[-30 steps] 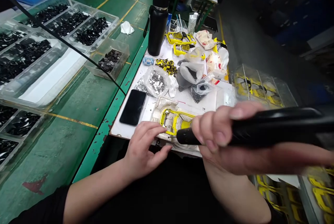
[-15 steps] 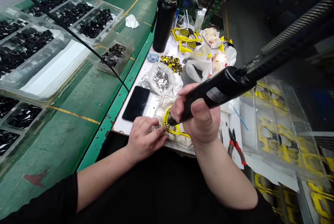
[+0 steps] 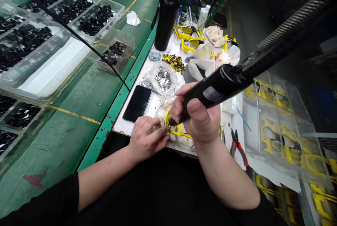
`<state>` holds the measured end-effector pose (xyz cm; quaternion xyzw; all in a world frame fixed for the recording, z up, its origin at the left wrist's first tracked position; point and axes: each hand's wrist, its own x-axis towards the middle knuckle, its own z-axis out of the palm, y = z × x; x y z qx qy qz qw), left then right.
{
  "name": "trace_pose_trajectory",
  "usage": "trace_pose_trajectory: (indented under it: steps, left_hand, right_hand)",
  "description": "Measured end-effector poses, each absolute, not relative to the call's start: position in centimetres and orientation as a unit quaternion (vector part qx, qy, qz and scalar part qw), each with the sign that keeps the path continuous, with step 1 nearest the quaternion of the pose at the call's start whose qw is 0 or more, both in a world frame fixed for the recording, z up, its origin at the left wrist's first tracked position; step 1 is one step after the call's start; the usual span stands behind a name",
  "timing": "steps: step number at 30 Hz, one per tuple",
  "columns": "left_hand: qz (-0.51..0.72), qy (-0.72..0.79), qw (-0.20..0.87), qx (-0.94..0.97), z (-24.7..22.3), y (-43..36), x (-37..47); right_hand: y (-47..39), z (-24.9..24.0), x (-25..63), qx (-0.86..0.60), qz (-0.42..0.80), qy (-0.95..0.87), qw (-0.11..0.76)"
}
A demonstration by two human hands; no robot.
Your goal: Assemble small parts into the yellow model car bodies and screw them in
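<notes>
My right hand (image 3: 201,120) is wrapped round a black electric screwdriver (image 3: 223,82), tilted with its tip low and to the left. The tip meets the left end of a yellow plastic frame (image 3: 185,135), which lies on a whitish padded support (image 3: 164,104). My left hand (image 3: 146,140) pinches that same end of the frame, fingertips right beside the tip. Small greyish bits show under its fingers, too small to name. My right hand and the screwdriver hide much of the frame.
A phone (image 3: 137,103), a bag of silvery pieces (image 3: 163,78), yellow-black parts (image 3: 173,62) and a black bottle (image 3: 166,22) stand on the table. Red-handled pliers (image 3: 238,147) lie right, near a clear tray of yellow frames (image 3: 276,127). A thin black rod (image 3: 79,39) crosses the left.
The screwdriver and my right hand have shifted slightly left, and the tool's rear end has swung a little. My left hand stays at the frame.
</notes>
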<state>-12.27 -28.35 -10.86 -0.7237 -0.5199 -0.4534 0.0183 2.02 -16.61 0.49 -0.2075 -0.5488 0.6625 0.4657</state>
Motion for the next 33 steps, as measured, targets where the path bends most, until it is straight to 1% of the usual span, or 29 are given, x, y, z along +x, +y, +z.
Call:
trace_pose_trajectory:
  steps: [3,8,11,14,18,25,29,33]
  left_hand:
    - [-0.447,-0.516,0.013,-0.73,-11.0,-28.4,-12.3]
    - [-0.438,-0.514,0.019,-0.737,-10.9,-28.2,-12.4]
    - [-0.439,-0.516,0.023,-0.735,-10.8,-28.1,-12.3]
    - [-0.438,-0.517,0.023,-0.735,-10.8,-28.1,-12.3]
    - [-0.442,-0.515,0.019,-0.734,-10.8,-28.1,-12.3]
    - [-0.443,-0.515,0.021,-0.734,-10.4,-28.0,-12.3]
    - [-0.446,-0.515,0.016,-0.731,-10.6,-28.0,-12.3]
    - [-0.449,-0.512,0.021,-0.733,-10.9,-28.1,-12.3]
  right_hand:
    - [-16.4,0.4,2.0,-0.189,0.674,-0.555,0.449]
    - [-16.0,0.3,2.1,-0.19,0.692,-0.572,0.397]
    - [-15.7,0.1,2.2,-0.158,0.711,-0.568,0.384]
    - [-15.7,-0.1,2.2,-0.161,0.713,-0.57,0.376]
    - [-15.7,-0.2,2.2,-0.18,0.701,-0.572,0.386]
    - [-16.1,-0.3,2.2,-0.211,0.674,-0.552,0.444]
    - [-16.7,-0.1,2.0,-0.238,0.661,-0.554,0.447]
    - [-17.2,0.0,1.8,-0.225,0.654,-0.557,0.459]
